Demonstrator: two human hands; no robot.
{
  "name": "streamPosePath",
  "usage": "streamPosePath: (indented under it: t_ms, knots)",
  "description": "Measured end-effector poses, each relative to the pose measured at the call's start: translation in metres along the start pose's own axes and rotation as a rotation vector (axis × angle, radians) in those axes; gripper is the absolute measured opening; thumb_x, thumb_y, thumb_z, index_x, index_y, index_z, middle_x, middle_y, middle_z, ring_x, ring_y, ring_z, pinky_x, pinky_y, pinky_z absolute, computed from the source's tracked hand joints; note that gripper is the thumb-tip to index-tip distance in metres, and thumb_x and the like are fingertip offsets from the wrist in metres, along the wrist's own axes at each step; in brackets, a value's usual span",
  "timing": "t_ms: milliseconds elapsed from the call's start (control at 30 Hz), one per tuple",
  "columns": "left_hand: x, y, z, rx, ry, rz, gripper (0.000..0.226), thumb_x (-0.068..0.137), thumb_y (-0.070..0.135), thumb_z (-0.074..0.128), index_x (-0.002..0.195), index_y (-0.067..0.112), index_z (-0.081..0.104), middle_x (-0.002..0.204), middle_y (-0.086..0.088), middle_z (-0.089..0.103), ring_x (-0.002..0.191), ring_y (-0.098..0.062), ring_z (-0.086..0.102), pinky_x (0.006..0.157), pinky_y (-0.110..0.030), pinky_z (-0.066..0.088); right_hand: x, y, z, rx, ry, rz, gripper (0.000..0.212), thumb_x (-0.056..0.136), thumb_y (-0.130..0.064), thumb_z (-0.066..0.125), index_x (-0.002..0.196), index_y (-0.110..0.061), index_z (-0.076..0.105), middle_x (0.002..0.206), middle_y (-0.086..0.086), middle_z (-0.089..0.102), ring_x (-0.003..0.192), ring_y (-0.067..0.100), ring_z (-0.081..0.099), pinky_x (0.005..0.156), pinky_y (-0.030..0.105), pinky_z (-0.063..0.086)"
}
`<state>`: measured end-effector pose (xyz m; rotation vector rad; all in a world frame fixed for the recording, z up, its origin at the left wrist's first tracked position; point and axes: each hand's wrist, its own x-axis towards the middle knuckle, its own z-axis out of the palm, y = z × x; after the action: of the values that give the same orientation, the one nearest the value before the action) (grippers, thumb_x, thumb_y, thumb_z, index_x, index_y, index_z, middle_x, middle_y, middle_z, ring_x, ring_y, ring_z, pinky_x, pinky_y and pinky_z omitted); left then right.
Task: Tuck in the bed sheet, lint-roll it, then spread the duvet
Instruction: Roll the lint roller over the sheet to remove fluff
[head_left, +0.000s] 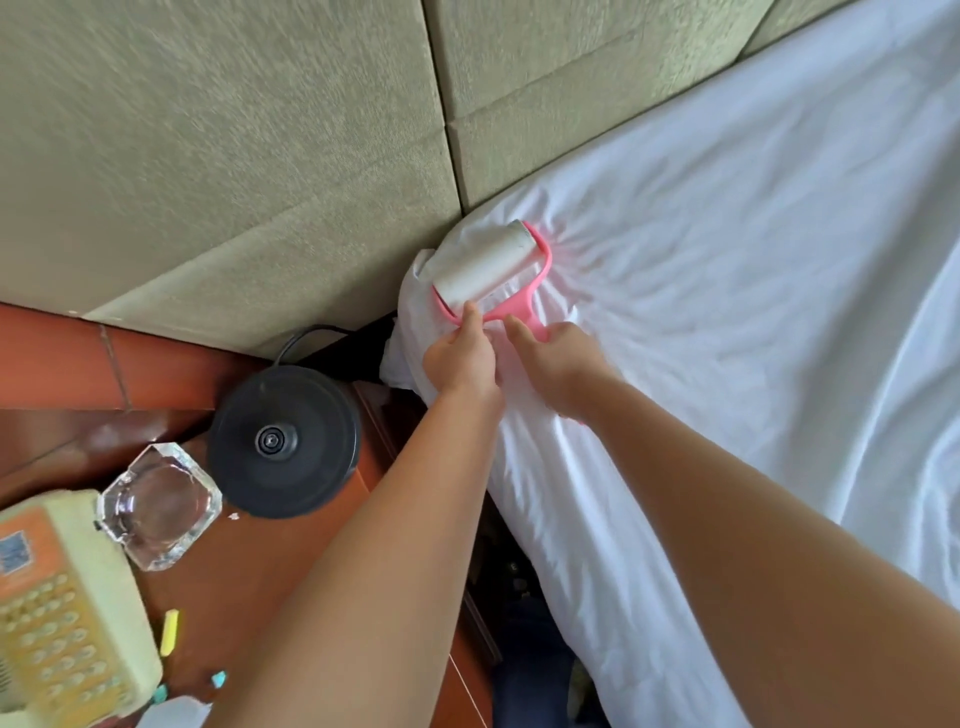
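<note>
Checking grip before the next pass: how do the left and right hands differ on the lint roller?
The left hand sits at the roll end of the lint roller, forefinger touching the white roll; the right hand grips the pink handle, hiding most of it. Both lie over the bed sheet corner.

Two bare forearms, no sleeves in view, left grip (460, 358), right grip (558, 364), both without rings
</note>
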<state>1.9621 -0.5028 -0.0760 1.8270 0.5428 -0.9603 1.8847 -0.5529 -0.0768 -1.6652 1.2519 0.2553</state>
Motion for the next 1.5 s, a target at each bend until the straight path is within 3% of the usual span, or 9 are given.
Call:
streamPosePath:
  t_ms: [133,267,400,500,700,900,1100,1333,1500]
  knots:
    - [0.003,-0.002,0.001,-0.006,-0.005,0.02,0.038,0.094,0.041,0.057,0.078,0.007,0.066,0.063,0.0,0.057,0.053,-0.014,0.052,0.05,-0.022,0.043,0.004,0.0,0.001,0.028,-0.008,0.017,0.046,0.096,-0.054,0.04,0.071,-0.016,0.048,0.069,0.002,0.054,0.065,0.02,0.054,0.058,0.03,0.041]
    - [-0.002,0.001,-0.001,0.012,-0.014,0.018,0.038,0.094,0.041,0.056,0.084,0.006,0.066,0.063,0.0,0.056,0.052,-0.013,0.051,0.048,-0.022,0.04,-0.001,-0.002,-0.001,0.012,0.006,0.01,0.048,0.095,-0.055,0.039,0.09,-0.011,0.055,0.071,0.0,0.051,0.075,0.023,0.055,0.063,0.029,0.04]
    - [-0.016,0.005,-0.007,0.04,-0.037,0.006,0.035,0.094,0.037,0.056,0.073,0.01,0.06,0.065,0.001,0.057,0.054,-0.013,0.051,0.051,-0.023,0.044,-0.018,0.001,-0.002,-0.043,0.087,-0.043,0.049,0.095,-0.056,0.038,0.068,-0.016,0.047,0.066,-0.002,0.05,0.061,0.015,0.049,0.05,0.027,0.032]
    - [-0.035,-0.01,-0.012,-0.011,-0.039,0.015,0.029,0.094,0.033,0.058,0.08,0.007,0.06,0.065,0.002,0.053,0.055,-0.012,0.049,0.053,-0.025,0.041,-0.044,0.015,-0.001,0.002,0.14,-0.067,0.051,0.094,-0.057,0.04,0.063,-0.017,0.043,0.063,-0.003,0.049,0.06,0.015,0.048,0.049,0.027,0.03]
    - [-0.091,-0.06,-0.022,-0.034,-0.047,0.016,0.036,0.094,0.027,0.056,0.063,0.01,0.051,0.059,0.001,0.047,0.049,-0.013,0.042,0.05,-0.023,0.036,-0.106,0.059,-0.007,0.066,0.157,-0.052,0.051,0.094,-0.053,0.045,0.06,-0.015,0.037,0.058,-0.003,0.042,0.051,0.013,0.04,0.049,0.03,0.031]
    - [-0.148,-0.128,-0.032,-0.066,-0.077,-0.046,0.033,0.094,0.025,0.058,0.064,0.011,0.054,0.057,0.003,0.05,0.042,-0.01,0.037,0.041,-0.02,0.03,-0.173,0.12,-0.006,0.069,0.161,-0.02,0.051,0.093,-0.054,0.045,0.061,-0.015,0.036,0.057,-0.003,0.04,0.051,0.015,0.038,0.051,0.031,0.031]
    - [-0.201,-0.211,-0.05,-0.006,-0.091,-0.109,0.032,0.093,0.024,0.058,0.065,0.009,0.054,0.057,0.0,0.048,0.047,-0.013,0.039,0.048,-0.024,0.033,-0.25,0.188,0.004,0.067,0.132,0.048,0.052,0.094,-0.054,0.044,0.06,-0.015,0.033,0.057,-0.001,0.039,0.051,0.016,0.037,0.05,0.031,0.03]
    - [-0.244,-0.304,-0.067,0.069,-0.114,-0.175,0.03,0.095,0.03,0.057,0.095,0.002,0.066,0.073,-0.002,0.057,0.071,-0.02,0.055,0.071,-0.029,0.045,-0.324,0.264,0.022,0.033,0.101,0.145,0.049,0.095,-0.054,0.042,0.065,-0.015,0.037,0.059,-0.002,0.042,0.052,0.014,0.04,0.049,0.029,0.031]
    - [-0.26,-0.323,-0.073,0.07,-0.138,-0.15,0.031,0.096,0.029,0.055,0.099,0.0,0.067,0.083,-0.006,0.064,0.075,-0.02,0.061,0.07,-0.028,0.046,-0.342,0.28,0.022,0.025,0.139,0.124,0.051,0.094,-0.053,0.042,0.063,-0.015,0.033,0.059,-0.002,0.04,0.053,0.015,0.037,0.051,0.03,0.03]
